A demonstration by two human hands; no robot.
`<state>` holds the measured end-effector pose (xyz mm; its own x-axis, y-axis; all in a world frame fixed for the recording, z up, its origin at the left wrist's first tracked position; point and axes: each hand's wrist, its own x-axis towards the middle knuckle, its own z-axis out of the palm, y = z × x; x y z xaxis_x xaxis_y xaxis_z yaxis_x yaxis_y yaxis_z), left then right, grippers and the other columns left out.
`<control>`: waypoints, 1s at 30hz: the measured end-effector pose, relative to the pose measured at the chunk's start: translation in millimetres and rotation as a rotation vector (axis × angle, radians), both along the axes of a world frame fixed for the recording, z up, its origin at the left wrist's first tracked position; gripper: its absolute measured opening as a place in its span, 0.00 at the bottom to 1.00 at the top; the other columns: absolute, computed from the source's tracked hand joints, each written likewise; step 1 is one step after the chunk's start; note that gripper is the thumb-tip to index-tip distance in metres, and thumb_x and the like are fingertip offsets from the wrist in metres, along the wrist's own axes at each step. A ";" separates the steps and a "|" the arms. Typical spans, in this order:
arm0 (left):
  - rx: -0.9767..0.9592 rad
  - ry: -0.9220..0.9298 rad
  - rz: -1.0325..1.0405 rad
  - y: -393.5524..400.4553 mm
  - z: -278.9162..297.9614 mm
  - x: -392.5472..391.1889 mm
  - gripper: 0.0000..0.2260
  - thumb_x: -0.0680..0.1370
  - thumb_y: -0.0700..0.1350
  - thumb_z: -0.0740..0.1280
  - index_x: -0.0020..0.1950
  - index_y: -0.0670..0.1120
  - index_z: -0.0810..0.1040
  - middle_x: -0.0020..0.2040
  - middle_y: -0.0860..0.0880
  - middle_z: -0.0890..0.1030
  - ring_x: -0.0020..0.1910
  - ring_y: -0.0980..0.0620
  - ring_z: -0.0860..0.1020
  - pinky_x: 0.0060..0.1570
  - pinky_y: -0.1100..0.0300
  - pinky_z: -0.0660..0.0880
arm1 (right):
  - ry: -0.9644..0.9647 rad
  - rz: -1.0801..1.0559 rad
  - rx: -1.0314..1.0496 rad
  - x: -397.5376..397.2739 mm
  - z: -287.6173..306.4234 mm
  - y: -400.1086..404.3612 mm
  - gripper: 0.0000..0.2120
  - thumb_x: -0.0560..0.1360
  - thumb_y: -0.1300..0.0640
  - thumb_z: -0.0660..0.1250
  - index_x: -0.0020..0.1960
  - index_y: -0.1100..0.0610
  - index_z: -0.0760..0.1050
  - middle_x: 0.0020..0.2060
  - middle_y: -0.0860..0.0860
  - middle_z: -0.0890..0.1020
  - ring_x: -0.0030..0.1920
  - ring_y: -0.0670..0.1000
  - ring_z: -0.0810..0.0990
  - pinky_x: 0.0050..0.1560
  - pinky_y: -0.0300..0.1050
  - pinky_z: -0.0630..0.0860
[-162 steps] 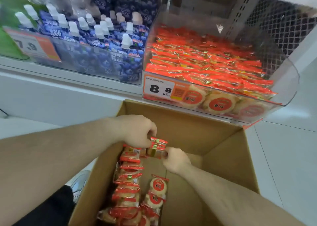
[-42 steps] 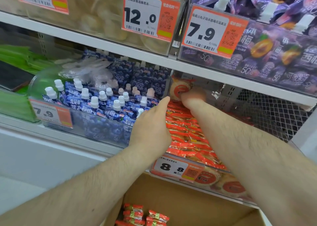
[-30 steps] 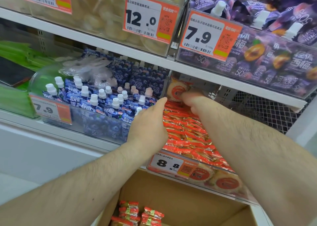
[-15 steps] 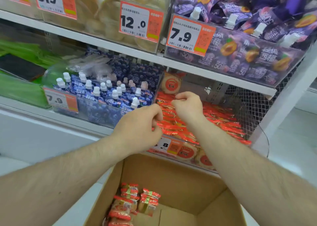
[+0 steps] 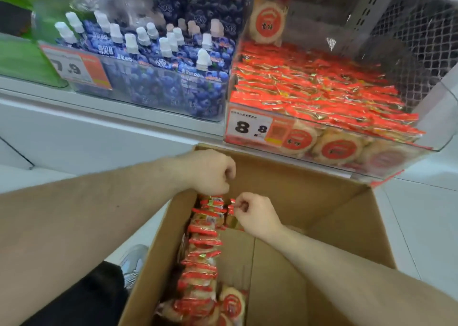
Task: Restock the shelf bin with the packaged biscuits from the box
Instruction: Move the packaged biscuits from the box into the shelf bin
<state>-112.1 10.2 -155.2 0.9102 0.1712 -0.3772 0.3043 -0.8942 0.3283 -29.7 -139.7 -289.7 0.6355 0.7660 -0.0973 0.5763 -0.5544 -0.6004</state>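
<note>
Both hands reach into the cardboard box [image 5: 334, 216] at the far end of a row of packaged biscuits [image 5: 202, 259]

The left hand [image 5: 210, 172] hangs over the top of the row, its fingers [image 5: 226, 177] curled down; whether they grip the topmost packet just beneath them cannot be told. The right hand [image 5: 255, 214] sits just to the right of the row, its fingers [image 5: 241, 205] curled narrowly and pinching the red edge of a biscuit packet [image 5: 231, 208] beside the row's far end. The row runs along the left inner wall of the box, packets standing on edge, with a few more lying at the near end. Above the box the clear shelf bin [image 5: 433, 98] is packed with the same red packets, one standing upright at its back left corner, a price tag [image 5: 250, 127] on its front
</note>
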 end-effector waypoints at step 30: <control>-0.281 -0.014 0.397 13.6 -23.6 -7.9 0.27 0.75 0.38 0.67 0.70 0.57 0.66 0.57 0.50 0.76 0.50 0.50 0.78 0.44 0.55 0.79 | 0.648 -0.404 0.421 -43.9 4.3 22.8 0.12 0.73 0.70 0.63 0.41 0.54 0.71 0.36 0.53 0.76 0.35 0.50 0.74 0.36 0.45 0.71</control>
